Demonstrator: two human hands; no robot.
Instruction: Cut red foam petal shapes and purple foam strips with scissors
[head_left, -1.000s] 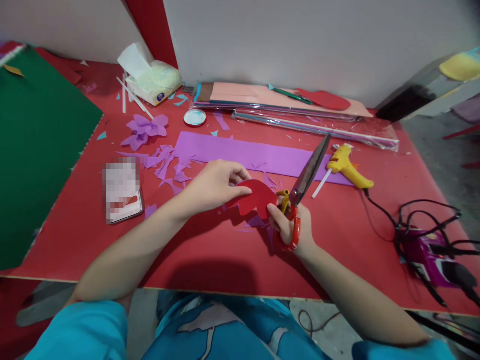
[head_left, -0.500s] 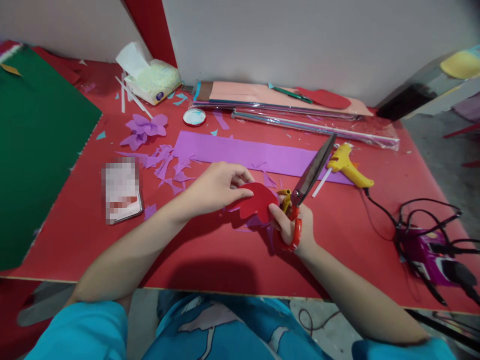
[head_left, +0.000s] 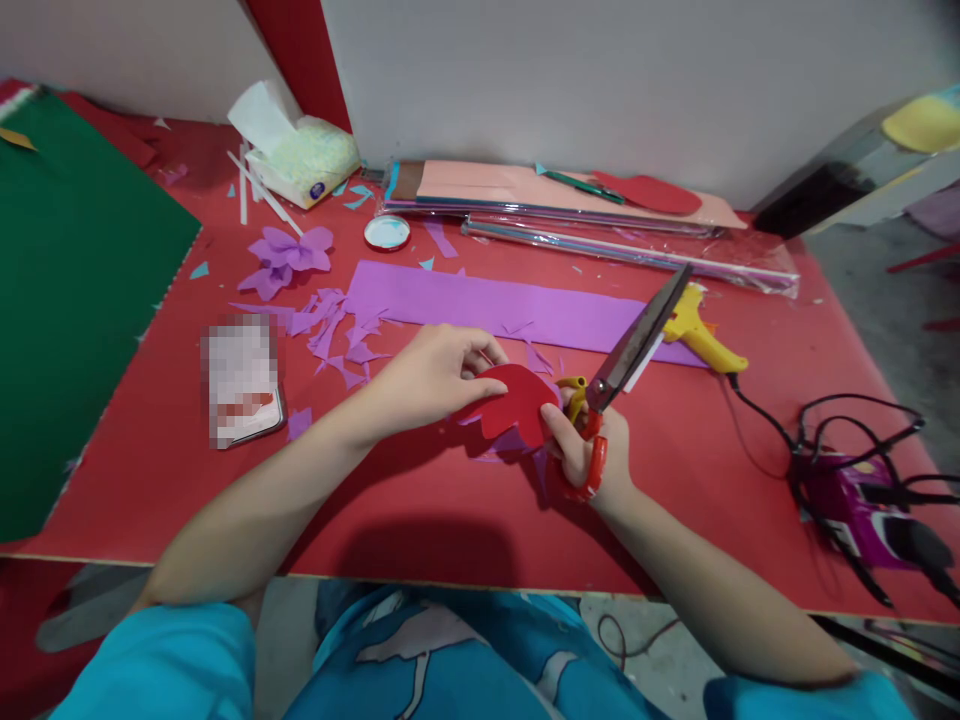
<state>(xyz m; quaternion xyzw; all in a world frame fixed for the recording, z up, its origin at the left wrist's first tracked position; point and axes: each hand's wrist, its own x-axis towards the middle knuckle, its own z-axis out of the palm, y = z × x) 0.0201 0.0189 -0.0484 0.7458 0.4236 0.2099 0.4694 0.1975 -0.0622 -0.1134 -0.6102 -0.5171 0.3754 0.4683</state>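
Note:
My left hand (head_left: 431,375) pinches the left edge of a rounded red foam piece (head_left: 514,405), held just above the red table (head_left: 420,500). My right hand (head_left: 589,450) grips a pair of scissors (head_left: 626,355) by their red and yellow handles. The closed blades point up and to the right, away from the red piece. The thumb of my right hand touches the right edge of that piece. A long purple foam strip (head_left: 487,305) lies just behind both hands.
A yellow glue gun (head_left: 701,335) lies right of the scissors, its black cord running to a purple object (head_left: 851,505). Purple scraps (head_left: 334,335), a purple flower (head_left: 289,255), a phone (head_left: 240,380), a tissue pack (head_left: 300,155), wrapped foam sheets (head_left: 570,205) and green felt (head_left: 67,280) surround the hands.
The scissor blades have swung a little further to the right and now cover part of the glue gun. My hands and the red piece have barely shifted.

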